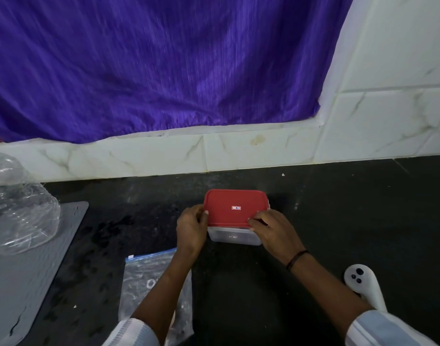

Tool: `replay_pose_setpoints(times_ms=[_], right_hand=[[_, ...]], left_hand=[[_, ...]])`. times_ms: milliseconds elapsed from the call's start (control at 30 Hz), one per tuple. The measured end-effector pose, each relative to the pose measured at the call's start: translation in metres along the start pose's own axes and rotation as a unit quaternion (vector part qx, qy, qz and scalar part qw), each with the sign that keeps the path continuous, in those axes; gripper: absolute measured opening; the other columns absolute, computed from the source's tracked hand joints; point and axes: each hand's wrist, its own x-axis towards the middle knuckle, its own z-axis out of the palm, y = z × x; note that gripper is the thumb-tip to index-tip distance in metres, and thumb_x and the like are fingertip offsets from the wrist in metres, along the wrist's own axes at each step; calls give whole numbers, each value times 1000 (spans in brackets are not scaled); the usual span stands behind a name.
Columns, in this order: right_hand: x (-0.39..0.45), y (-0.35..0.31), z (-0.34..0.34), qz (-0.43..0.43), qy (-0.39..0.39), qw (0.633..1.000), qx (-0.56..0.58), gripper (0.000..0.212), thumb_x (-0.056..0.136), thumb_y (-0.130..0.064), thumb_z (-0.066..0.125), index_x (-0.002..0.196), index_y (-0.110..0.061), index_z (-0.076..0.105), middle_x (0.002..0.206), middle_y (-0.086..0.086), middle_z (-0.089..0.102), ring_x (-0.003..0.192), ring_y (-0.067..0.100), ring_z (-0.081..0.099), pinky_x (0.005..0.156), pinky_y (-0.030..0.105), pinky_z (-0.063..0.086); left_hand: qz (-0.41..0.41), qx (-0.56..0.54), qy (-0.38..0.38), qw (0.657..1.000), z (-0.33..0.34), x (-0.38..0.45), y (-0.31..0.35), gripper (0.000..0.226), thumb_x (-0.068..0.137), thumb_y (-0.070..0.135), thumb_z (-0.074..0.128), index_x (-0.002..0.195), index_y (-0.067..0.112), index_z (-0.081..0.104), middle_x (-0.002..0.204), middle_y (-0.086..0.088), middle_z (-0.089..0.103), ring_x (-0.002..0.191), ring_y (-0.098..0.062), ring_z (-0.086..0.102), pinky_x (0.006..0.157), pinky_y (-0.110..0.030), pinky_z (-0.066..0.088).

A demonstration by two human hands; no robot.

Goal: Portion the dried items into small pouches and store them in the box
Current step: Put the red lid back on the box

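A clear plastic box (235,238) with a red lid (235,208) stands on the dark counter, near the middle. My left hand (192,229) grips the lid's left edge, thumb on top. My right hand (272,229) grips the lid's near right corner, fingers curled over the rim. The lid sits on the box, tilted slightly up at the front. What the box holds is hidden. A clear zip pouch with a blue strip (149,278) lies flat on the counter under my left forearm.
A crumpled clear plastic bag (19,208) sits on a grey mat (26,283) at the left. A white handheld controller (364,283) lies at the lower right. A tiled wall and a purple curtain (151,66) close off the back.
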Motion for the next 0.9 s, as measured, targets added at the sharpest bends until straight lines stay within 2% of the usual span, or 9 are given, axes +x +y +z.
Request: replay_pose_setpoints(times_ms=[33, 100, 267, 467, 600, 667, 733, 833, 900], right_hand=[[-3, 3, 1, -64, 16, 997, -40, 14, 87, -18, 68, 98, -12, 73, 96, 2, 67, 89, 18, 61, 79, 39, 52], [-8, 5, 4, -108, 21, 992, -58, 20, 82, -15, 75, 101, -9, 73, 96, 7, 67, 86, 24, 62, 77, 40, 52], [-14, 4, 6, -44, -1, 999, -23, 20, 89, -20, 60, 99, -8, 73, 94, 5, 64, 83, 23, 60, 73, 41, 52], [-11, -2, 2, -10, -26, 1000, 10, 27, 89, -21, 50, 100, -9, 71, 97, 4, 60, 85, 21, 57, 76, 34, 51], [-12, 0, 1, 9, -35, 999, 38, 24, 90, -21, 54, 106, -12, 70, 101, 1, 59, 91, 17, 55, 83, 30, 50], [-13, 2, 1, 22, -31, 998, 50, 20, 88, -18, 63, 106, -13, 70, 103, -1, 59, 93, 15, 54, 83, 29, 50], [-12, 2, 1, 34, -33, 998, 52, 19, 87, -18, 66, 104, -13, 69, 102, -2, 58, 91, 14, 53, 80, 30, 51], [-9, 0, 0, 39, -42, 997, 51, 19, 87, -21, 65, 103, -12, 68, 100, -2, 58, 89, 15, 52, 78, 32, 52], [-8, 0, -1, 39, -51, 997, 45, 18, 88, -23, 64, 102, -13, 68, 99, -3, 56, 87, 14, 50, 76, 32, 52]], left_hand=[[5, -1, -1, 1000, 0, 1, 0, 19, 98, 14, 61, 112, 10, 73, 101, -9, 72, 89, -20, 66, 82, -36, 56], [11, -5, -8, 1000, 0, 1, -1, 20, 98, 14, 60, 113, 10, 73, 102, -8, 71, 91, -19, 65, 83, -35, 55], [22, -5, -10, 1000, 3, 0, -3, 19, 97, 15, 62, 112, 12, 73, 99, -5, 70, 89, -18, 65, 80, -34, 55], [-42, -32, 31, 998, 11, -6, -6, 18, 94, 14, 66, 110, 12, 74, 98, -4, 70, 86, -17, 67, 80, -33, 57], [-120, -89, 29, 988, 13, -4, -4, 14, 93, 14, 67, 105, 12, 75, 92, 3, 72, 82, -13, 69, 80, -31, 58], [-204, -158, 30, 966, 15, -1, -5, 7, 92, 15, 68, 96, 15, 74, 89, 0, 74, 82, -17, 71, 80, -39, 61], [-280, -226, 30, 932, 15, 2, -2, 3, 91, 13, 69, 90, 14, 71, 88, -7, 74, 80, -21, 70, 76, -40, 62], [-314, -256, 29, 914, 15, 5, -1, 3, 91, 11, 69, 88, 10, 69, 90, -14, 73, 75, -21, 68, 67, -34, 59], [-319, -256, 31, 912, 16, 5, 0, 3, 91, 11, 69, 88, 10, 69, 90, -14, 73, 76, -22, 68, 68, -37, 61]])
